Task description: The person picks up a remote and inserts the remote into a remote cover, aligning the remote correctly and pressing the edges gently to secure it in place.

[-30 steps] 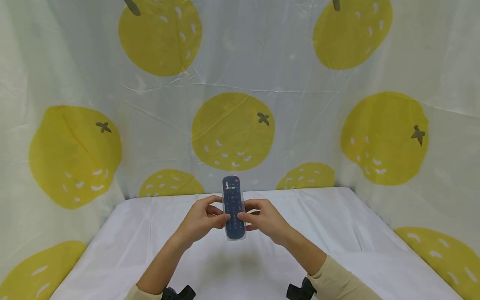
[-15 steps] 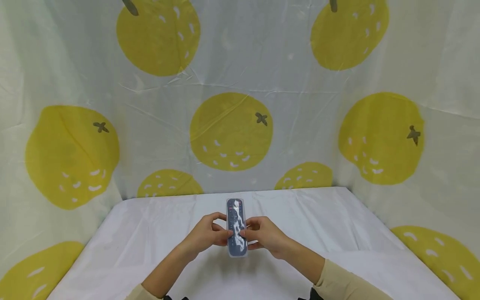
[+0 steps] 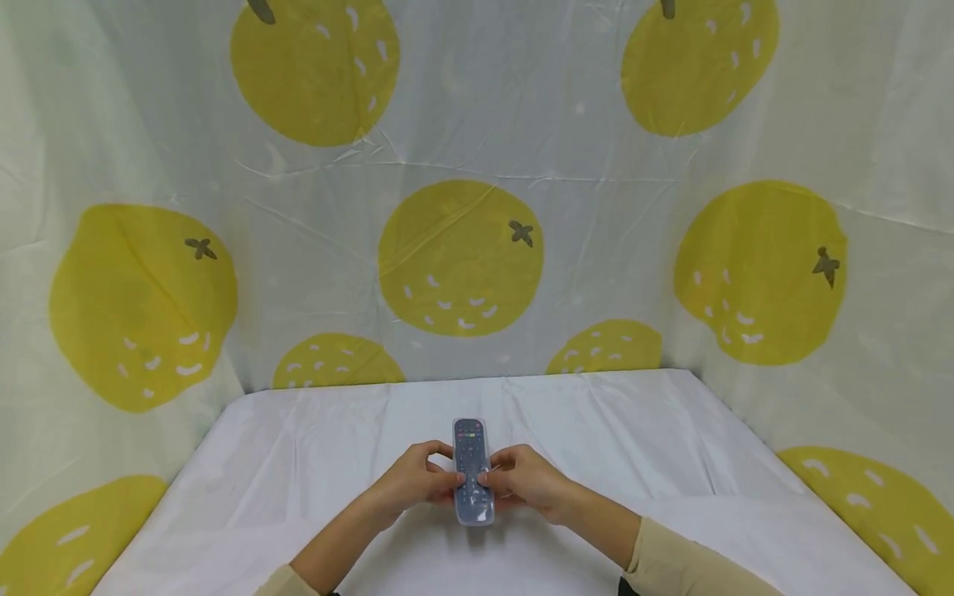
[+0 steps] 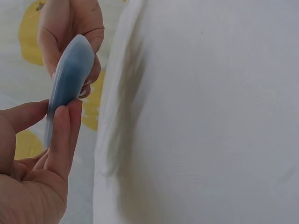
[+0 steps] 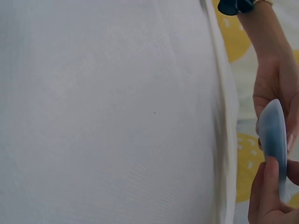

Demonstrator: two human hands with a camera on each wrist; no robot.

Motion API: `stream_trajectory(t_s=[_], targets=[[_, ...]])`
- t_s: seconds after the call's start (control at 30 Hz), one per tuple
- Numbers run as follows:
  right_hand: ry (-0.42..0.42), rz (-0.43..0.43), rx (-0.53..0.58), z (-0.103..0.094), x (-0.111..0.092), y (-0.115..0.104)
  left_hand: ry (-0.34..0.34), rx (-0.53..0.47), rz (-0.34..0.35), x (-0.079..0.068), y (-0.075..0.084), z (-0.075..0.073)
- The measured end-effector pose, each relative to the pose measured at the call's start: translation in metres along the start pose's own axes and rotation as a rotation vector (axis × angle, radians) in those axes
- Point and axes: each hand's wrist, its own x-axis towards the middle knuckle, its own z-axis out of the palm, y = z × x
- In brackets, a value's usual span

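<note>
A dark blue-grey remote control (image 3: 471, 463) in a clear, shiny cover is held upright-facing between both hands, its buttons toward the head camera. My left hand (image 3: 414, 478) pinches its left edge, thumb on the front and fingers behind. On the opposite edge my right hand (image 3: 527, 482) grips it the same way. In the left wrist view the remote (image 4: 72, 70) appears edge-on, with the left fingers (image 4: 60, 135) against its back. The right wrist view also catches the remote (image 5: 274, 130) from the side, raised over the table.
A white cloth (image 3: 596, 430) covers the table, with a soft shadow under the hands. Around it hang pale curtains (image 3: 313, 248) printed with large yellow fruit, at the back and both sides.
Both hands have lowered the remote toward the near side of the table and tilted it back slightly. The grip on both edges stays the same.
</note>
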Motion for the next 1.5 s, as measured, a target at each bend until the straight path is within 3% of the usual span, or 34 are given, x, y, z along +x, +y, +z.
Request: stream_trajectory(t_s=[0.33,0.9,1.17,1.5], targets=[[0.008,0.07,-0.039,0.001,0.002,0.011,0.001,-0.045,-0.036,0.0,-0.015,0.007],[-0.024,0.107,-0.325,-0.001,0.002,0.013,0.034,0.057,-0.121,-0.001,-0.02,0.015],[-0.012,0.087,-0.539,-0.003,0.004,0.009,0.075,0.116,-0.148,-0.001,-0.02,0.016],[-0.02,0.078,-0.602,-0.002,0.005,0.006,0.077,0.144,-0.156,-0.003,-0.019,0.014]])
